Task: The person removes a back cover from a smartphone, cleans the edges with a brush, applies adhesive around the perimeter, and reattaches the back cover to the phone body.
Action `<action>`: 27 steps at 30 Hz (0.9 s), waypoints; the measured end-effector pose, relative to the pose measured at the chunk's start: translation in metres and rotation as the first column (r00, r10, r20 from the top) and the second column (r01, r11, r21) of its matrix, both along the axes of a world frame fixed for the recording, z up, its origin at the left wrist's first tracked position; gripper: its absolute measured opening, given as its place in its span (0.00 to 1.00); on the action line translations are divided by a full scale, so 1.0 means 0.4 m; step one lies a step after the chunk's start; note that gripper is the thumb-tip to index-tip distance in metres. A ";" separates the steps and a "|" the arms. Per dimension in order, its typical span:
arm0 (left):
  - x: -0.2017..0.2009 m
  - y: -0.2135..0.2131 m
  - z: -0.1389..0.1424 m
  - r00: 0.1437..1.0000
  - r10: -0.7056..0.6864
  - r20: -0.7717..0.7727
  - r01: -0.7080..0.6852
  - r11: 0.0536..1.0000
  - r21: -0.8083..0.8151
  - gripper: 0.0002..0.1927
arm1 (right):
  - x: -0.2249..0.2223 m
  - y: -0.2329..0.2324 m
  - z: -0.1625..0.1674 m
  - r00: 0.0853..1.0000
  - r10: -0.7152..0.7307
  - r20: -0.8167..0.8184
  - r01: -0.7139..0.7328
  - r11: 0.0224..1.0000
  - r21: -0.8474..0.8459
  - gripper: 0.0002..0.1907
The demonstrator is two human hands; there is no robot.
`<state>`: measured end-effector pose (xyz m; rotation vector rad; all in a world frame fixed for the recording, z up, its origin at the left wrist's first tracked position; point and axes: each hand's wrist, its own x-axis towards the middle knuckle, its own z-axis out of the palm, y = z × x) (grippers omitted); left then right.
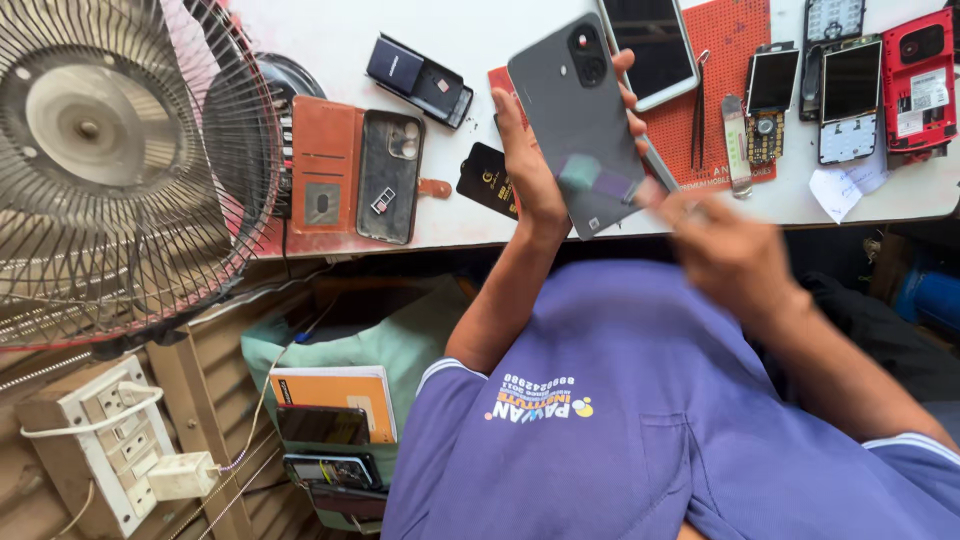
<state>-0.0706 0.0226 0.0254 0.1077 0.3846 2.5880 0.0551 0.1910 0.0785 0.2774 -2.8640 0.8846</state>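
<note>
Table (470,30) of white colour carries everything: big fan (120,160) far left, brown wallet case (350,175), red mat (725,60). My left hand (530,165) grips the grey phone (580,120), back upward. My right hand (725,250) is blurred; its grip I cannot tell.

Dark phone screens (655,45) top; white label (928,90) rt.

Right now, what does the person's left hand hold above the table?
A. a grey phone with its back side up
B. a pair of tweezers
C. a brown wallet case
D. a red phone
A: the left hand grips a grey phone, camera lenses facing up; the blurred right hand touches its lower edge.
</note>
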 end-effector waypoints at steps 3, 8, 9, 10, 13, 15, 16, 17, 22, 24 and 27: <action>0.014 0.002 -0.009 1.000 -0.025 0.018 0.027 0.994 -0.103 0.46 | -0.043 0.028 0.017 0.998 -0.062 -0.012 0.063 0.997 0.046 0.28; 0.037 -0.006 -0.030 0.989 -0.148 -0.025 0.142 0.975 -0.174 0.46 | -0.109 0.046 0.045 0.992 -0.098 -0.084 0.099 0.995 0.002 0.24; 0.043 -0.005 -0.035 0.985 -0.169 -0.031 0.162 0.973 -0.163 0.46 | -0.109 0.039 0.048 0.996 -0.030 -0.079 0.033 0.999 0.034 0.25; 0.043 -0.004 -0.039 0.987 -0.158 -0.014 0.155 0.979 -0.130 0.45 | -0.110 0.028 0.047 0.996 0.036 -0.081 -0.031 0.998 0.063 0.25; 0.046 -0.004 -0.055 0.985 -0.173 0.002 0.172 0.978 -0.116 0.44 | -0.128 0.044 0.049 0.992 0.011 -0.122 -0.007 0.999 0.031 0.25; 0.057 -0.012 -0.063 0.977 -0.211 -0.017 0.203 0.954 -0.219 0.46 | -0.128 0.051 0.045 0.995 0.024 -0.093 -0.023 1.000 0.018 0.25; 0.056 -0.016 -0.066 0.981 -0.194 0.008 0.192 0.959 -0.207 0.45 | -0.121 0.043 0.039 0.995 0.072 -0.070 -0.070 0.997 0.037 0.25; 0.056 -0.013 -0.069 0.983 -0.184 0.029 0.186 0.964 -0.193 0.45 | -0.122 0.047 0.034 0.992 0.113 -0.050 -0.110 0.992 0.057 0.25; 0.039 -0.015 -0.057 0.980 -0.195 0.047 0.200 0.965 -0.169 0.44 | -0.115 0.076 0.017 0.990 0.127 -0.059 -0.124 0.991 0.048 0.25; 0.040 -0.028 -0.043 0.985 -0.171 0.037 0.174 0.976 -0.128 0.43 | -0.115 0.093 0.007 0.990 0.133 -0.056 -0.129 0.989 0.070 0.25; 0.036 -0.051 -0.026 0.956 -0.282 0.081 0.291 0.944 -0.158 0.47 | -0.109 0.135 0.005 0.992 0.083 -0.090 -0.076 0.994 0.079 0.23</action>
